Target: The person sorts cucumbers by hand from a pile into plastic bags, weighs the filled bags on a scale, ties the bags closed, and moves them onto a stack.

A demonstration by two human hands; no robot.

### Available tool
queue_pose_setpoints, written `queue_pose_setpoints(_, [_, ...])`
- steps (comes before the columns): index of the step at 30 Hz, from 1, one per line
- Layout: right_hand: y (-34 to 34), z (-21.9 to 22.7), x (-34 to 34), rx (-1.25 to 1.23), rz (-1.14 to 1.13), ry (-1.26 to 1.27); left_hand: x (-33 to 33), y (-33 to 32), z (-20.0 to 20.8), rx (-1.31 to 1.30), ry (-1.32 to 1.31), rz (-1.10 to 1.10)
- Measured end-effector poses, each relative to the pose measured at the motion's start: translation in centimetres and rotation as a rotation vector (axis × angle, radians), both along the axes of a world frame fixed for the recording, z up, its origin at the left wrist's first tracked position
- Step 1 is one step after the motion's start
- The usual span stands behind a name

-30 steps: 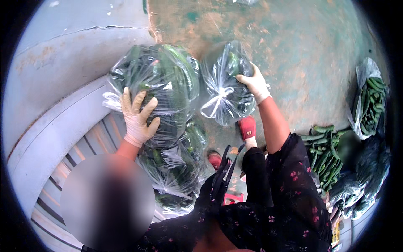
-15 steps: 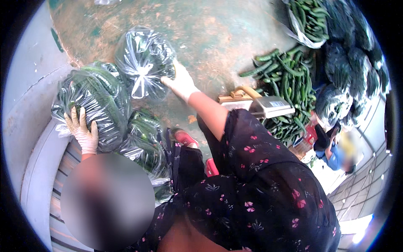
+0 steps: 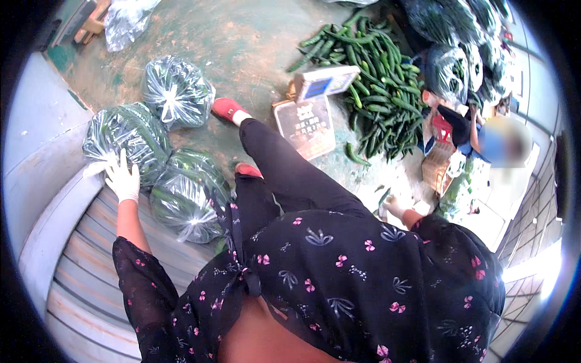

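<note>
My left hand point(image 3: 124, 181), in a pale glove, rests with its fingers stretched out on the near side of a clear plastic bag of cucumbers point(image 3: 136, 133). Against that bag stand two more: a tied bag of cucumbers point(image 3: 175, 100) farther off and another bag of cucumbers point(image 3: 187, 193) nearer me. My right hand point(image 3: 396, 207), also gloved, is out at the right beside white plastic. A small dark green piece point(image 3: 384, 195) shows by its fingers. The hand is small and bright there, so whether it grips anything is unclear.
A platform scale point(image 3: 305, 127) with a raised display stands ahead of my feet. Beyond it lies a big heap of loose cucumbers point(image 3: 381, 85). Filled bags point(image 3: 448, 72) are stacked at the far right, near a crate point(image 3: 439, 166) and another person point(image 3: 481, 136).
My right hand has left the tied bag and swung far right. My left hand stays on its bag. The view has turned, and one of my feet has stepped forward toward the scale.
</note>
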State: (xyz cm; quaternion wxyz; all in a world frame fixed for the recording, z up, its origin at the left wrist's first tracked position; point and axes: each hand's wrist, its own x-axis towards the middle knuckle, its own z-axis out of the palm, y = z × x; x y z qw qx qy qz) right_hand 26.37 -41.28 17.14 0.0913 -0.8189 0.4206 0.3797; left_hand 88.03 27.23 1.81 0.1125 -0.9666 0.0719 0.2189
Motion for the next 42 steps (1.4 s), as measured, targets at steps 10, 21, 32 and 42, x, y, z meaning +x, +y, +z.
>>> queue_pose_setpoints(10, [4.9,7.1,-4.9,0.093,-0.357,0.375,-15.4,-6.8,-0.3,-0.588,0.059,-0.007])
queue_pose_setpoints(21, [-3.2,-2.0,-3.9,0.197,-0.202,0.397,-28.8,-19.4,-0.3,-0.795,0.202,0.093])
queue_pose_setpoints(32, [-14.0,-14.8,-4.5,0.325,-0.120,0.314,-40.4,-37.0,-7.9,-0.970,0.718,1.131])
queue_pose_setpoints(42, [-14.1,-33.3,6.8,0.267,0.141,-0.234,-41.2,-42.6,-13.9,-0.814,0.992,0.965])
